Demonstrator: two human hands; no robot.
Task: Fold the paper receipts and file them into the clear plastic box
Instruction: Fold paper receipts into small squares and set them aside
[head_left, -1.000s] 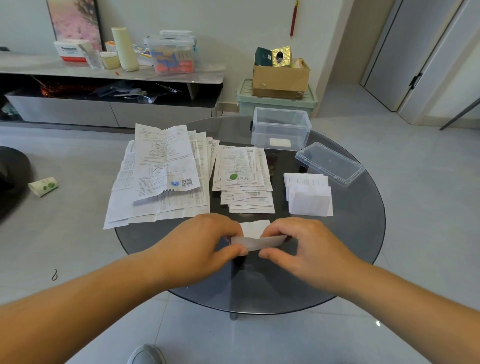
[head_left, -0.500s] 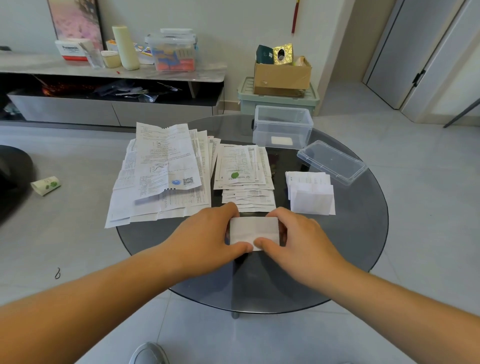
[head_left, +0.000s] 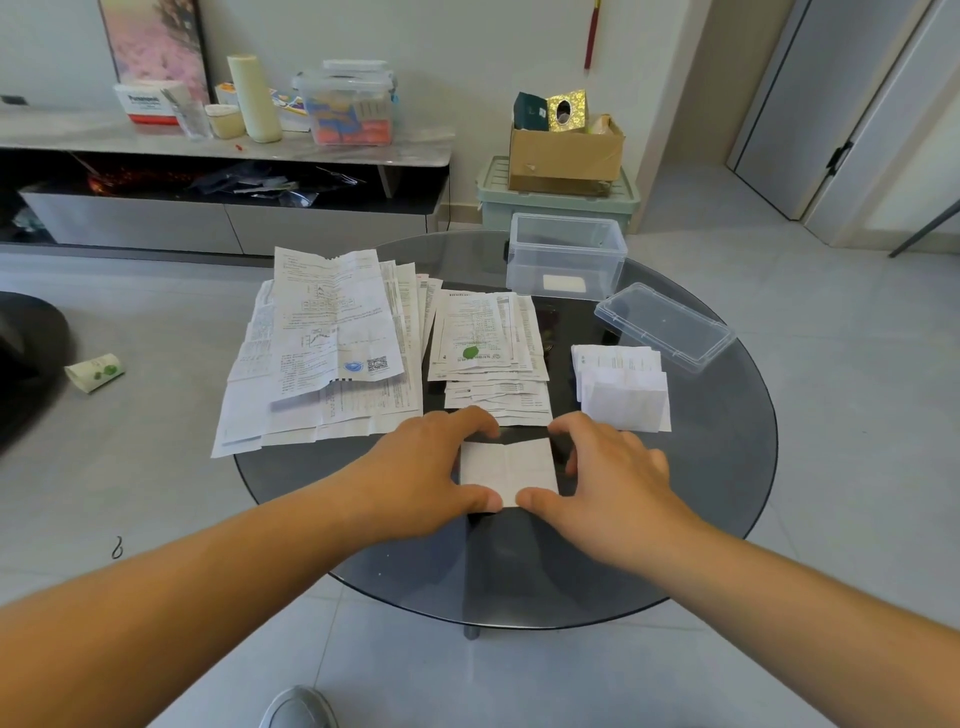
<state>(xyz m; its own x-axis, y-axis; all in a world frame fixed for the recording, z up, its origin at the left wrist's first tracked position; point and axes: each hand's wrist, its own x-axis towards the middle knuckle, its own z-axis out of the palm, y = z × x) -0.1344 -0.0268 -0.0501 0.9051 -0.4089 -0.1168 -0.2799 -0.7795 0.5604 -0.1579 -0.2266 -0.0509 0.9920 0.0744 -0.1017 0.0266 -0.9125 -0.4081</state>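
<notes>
Left grip (head_left: 415, 467), right grip (head_left: 615, 478) around receipt (head_left: 506, 470)

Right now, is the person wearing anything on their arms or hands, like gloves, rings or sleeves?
No, nothing that I can see. The left hand and the right hand have no gloves, rings or watch. The left forearm and the right forearm are bare too, with no sleeve showing right up to the picture's edge.
</notes>
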